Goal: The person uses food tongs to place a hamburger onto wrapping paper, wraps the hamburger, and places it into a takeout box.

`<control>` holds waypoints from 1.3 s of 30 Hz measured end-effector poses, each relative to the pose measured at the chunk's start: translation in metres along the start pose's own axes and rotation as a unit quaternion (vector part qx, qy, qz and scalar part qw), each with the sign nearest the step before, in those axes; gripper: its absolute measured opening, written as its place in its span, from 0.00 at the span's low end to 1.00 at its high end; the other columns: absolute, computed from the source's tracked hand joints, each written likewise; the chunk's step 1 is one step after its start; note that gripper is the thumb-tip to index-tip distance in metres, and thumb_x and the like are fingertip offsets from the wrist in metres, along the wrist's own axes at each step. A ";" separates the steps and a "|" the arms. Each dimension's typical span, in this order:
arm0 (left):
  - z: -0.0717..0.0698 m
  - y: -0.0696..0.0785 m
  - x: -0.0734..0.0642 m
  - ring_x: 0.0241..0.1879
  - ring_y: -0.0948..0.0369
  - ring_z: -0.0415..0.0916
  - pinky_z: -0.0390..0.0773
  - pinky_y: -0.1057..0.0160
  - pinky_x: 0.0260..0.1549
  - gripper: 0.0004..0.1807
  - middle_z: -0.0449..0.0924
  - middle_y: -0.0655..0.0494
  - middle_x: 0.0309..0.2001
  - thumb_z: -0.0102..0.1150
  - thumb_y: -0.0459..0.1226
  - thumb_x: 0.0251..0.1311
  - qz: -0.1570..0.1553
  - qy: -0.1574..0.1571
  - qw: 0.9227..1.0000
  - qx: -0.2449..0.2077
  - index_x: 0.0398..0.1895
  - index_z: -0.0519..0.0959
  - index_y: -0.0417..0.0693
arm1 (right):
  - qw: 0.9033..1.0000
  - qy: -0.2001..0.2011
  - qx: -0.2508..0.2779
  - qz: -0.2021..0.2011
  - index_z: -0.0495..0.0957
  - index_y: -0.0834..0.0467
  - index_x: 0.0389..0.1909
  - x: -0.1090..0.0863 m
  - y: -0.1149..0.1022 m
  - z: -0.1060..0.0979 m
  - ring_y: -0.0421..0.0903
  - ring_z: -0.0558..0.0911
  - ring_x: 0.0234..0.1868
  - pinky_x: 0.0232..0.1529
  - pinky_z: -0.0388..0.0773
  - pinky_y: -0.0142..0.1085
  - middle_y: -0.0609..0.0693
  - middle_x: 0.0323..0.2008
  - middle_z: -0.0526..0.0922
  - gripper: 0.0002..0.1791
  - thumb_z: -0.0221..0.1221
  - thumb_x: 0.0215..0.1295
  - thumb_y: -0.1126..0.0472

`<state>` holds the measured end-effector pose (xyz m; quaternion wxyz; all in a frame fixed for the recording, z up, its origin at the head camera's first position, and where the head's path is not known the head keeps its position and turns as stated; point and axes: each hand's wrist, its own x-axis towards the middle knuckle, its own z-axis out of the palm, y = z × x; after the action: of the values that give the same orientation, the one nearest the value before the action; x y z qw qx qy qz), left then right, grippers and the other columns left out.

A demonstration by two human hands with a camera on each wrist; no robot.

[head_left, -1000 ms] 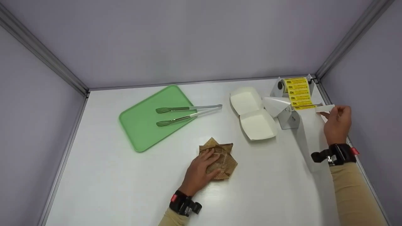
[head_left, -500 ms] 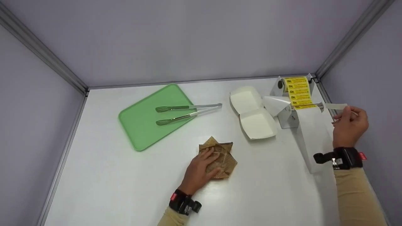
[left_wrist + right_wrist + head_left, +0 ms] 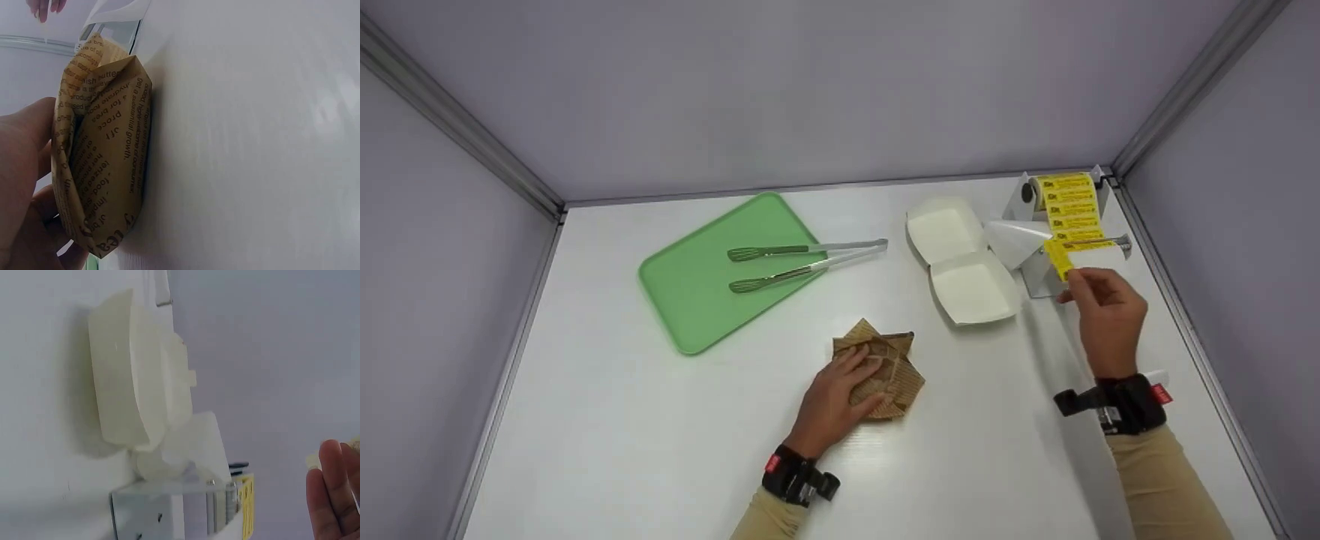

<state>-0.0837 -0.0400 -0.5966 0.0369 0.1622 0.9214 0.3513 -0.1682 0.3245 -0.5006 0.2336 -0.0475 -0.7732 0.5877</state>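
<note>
We see left grip (image 3: 831,403) on a brown paper packet (image 3: 906,382), a yellow label (image 3: 1059,259) pinched in the right grip (image 3: 1110,319).
We mark left grip released, fingers relaxed over the packet's left side on the counter (image 3: 660,435); then unfolded white box (image 3: 973,291); then the label, jutting from right grip's thumb and fingertips toward the label roll (image 3: 1071,196).

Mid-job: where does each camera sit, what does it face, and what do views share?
Head: on the head, facing forward and down over the table; left hand, right hand and sleeves show.
Left wrist: on that wrist, looking low across the table at the paper parcel; part of the left hand shows at left, right fingertips top left.
Right wrist: on that wrist, facing the open box and label dispenser; right fingers show lower right.
Shared: head and left wrist show the paper parcel; head and right wrist the open box.
</note>
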 end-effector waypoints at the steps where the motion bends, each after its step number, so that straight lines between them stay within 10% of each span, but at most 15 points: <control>1: 0.000 0.000 0.000 0.77 0.50 0.59 0.62 0.43 0.73 0.32 0.65 0.54 0.76 0.61 0.56 0.66 -0.001 -0.001 1.000 0.000 0.71 0.73 0.58 | 1.000 -0.016 -0.002 -0.001 0.83 0.68 0.40 -0.005 -0.002 0.005 0.40 0.84 0.27 0.31 0.81 0.27 0.50 0.33 0.87 0.11 0.64 0.69 0.62; 7: 0.000 0.001 0.000 0.77 0.50 0.59 0.62 0.43 0.73 0.32 0.64 0.55 0.76 0.61 0.57 0.66 -0.003 -0.002 1.000 -0.001 0.71 0.73 0.58 | 0.990 -0.140 0.006 -0.007 0.78 0.67 0.45 -0.038 -0.011 0.038 0.42 0.82 0.26 0.30 0.82 0.30 0.55 0.33 0.83 0.09 0.63 0.68 0.67; 16: 0.000 0.000 0.001 0.77 0.51 0.59 0.61 0.43 0.74 0.32 0.63 0.55 0.77 0.61 0.55 0.66 -0.001 0.005 1.000 -0.006 0.71 0.73 0.58 | 0.949 -0.312 0.026 0.038 0.76 0.63 0.49 -0.081 0.002 0.084 0.44 0.83 0.29 0.33 0.84 0.33 0.59 0.34 0.82 0.09 0.60 0.72 0.65; 27: -0.002 0.006 -0.001 0.77 0.48 0.59 0.60 0.43 0.74 0.36 0.62 0.48 0.77 0.55 0.54 0.70 0.032 -0.006 0.998 0.052 0.79 0.58 0.68 | 0.941 -0.331 -0.011 0.069 0.77 0.63 0.48 -0.103 0.024 0.110 0.47 0.83 0.29 0.32 0.84 0.36 0.58 0.33 0.83 0.10 0.62 0.70 0.63; 39: 0.000 0.009 -0.001 0.78 0.46 0.55 0.59 0.43 0.75 0.24 0.58 0.42 0.78 0.46 0.55 0.75 0.051 -0.022 0.992 0.111 0.72 0.70 0.70 | 0.940 -0.327 -0.044 0.087 0.79 0.58 0.45 -0.108 0.035 0.111 0.43 0.79 0.27 0.26 0.76 0.28 0.54 0.30 0.82 0.06 0.62 0.69 0.66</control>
<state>-0.0801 -0.0344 -0.5906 0.0204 0.2197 0.9442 0.2445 -0.1262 0.1995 -0.5886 -0.0862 0.0699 -0.8248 0.5544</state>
